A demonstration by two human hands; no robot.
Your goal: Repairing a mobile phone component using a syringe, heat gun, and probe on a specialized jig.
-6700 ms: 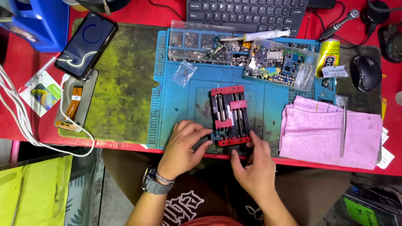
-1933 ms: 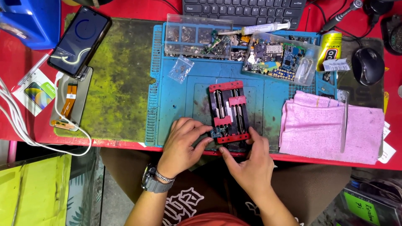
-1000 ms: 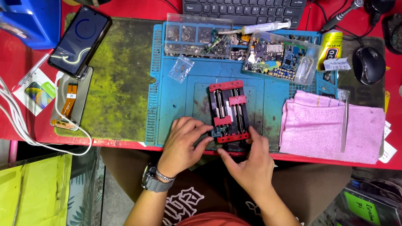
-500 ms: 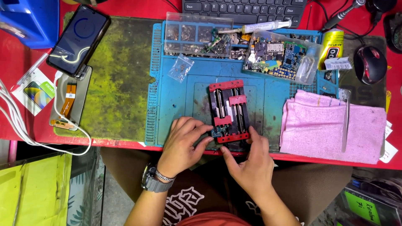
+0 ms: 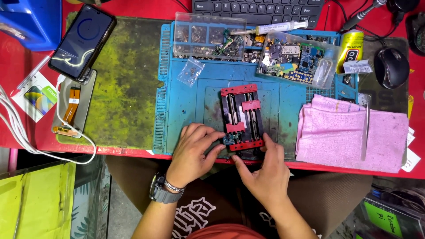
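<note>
Both hands are gripping the near end of a red-and-black metal clamp jig: left hand pinching a small board, right hand curled under it, on a ribbed blue mat.

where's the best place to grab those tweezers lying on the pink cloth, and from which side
Probably by the middle of the tweezers, pinching across the thin sides from above. They lie flat and lengthwise, near end toward the table edge, on the pink cloth, with nothing crowding them. The right hand is nearest, though it now rests at the red-and-black holder.
</note>
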